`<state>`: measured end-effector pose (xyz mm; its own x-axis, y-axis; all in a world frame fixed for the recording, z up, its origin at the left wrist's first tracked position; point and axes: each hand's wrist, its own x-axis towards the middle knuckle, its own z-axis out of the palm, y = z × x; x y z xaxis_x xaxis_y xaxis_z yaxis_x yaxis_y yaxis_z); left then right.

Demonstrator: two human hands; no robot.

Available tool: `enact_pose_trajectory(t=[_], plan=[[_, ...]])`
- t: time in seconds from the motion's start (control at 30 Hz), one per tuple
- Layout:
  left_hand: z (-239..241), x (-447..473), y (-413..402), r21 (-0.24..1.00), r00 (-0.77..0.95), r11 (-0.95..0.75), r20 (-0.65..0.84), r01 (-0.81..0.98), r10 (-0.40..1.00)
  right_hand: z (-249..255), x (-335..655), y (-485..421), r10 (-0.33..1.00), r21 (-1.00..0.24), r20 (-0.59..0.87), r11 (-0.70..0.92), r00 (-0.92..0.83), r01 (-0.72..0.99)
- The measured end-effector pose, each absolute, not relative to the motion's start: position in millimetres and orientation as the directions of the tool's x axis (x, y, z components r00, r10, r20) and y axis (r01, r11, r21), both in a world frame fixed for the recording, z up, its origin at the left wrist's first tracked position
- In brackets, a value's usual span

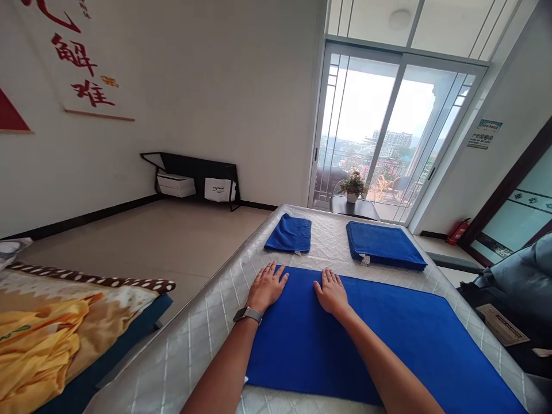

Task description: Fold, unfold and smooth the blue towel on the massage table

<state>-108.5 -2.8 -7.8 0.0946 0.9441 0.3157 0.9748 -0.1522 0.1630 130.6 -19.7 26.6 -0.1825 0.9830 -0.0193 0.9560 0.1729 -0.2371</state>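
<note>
A blue towel [302,339] lies spread out flat on a pale quilted mattress [190,339]. My left hand [266,286] rests at its far left corner, fingers stretched out, a watch on the wrist. To the right, my right hand [331,292] lies flat on the towel near its far edge, fingers extended. Neither hand grips anything. Beyond them sits a small folded blue towel [290,233] with a white tag. Farther right is a stack of folded blue towels [383,244], also tagged.
Left of the mattress is a bed with yellow cloth [38,345]. A small table with a potted plant [352,187] stands past the far end, by the sliding glass door [362,126]. A black rack [194,167] is against the wall. Dark upholstered furniture [521,287] is at right.
</note>
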Motion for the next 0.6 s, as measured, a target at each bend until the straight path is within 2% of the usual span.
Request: enact_pose_trajectory(t=[0.6], plan=[[-12, -110, 0, 0.182, 0.086, -0.146, 0.303, 0.972, 0.949, 28, 191, -18, 0.994, -0.204, -0.052, 0.081, -0.094, 0.976]])
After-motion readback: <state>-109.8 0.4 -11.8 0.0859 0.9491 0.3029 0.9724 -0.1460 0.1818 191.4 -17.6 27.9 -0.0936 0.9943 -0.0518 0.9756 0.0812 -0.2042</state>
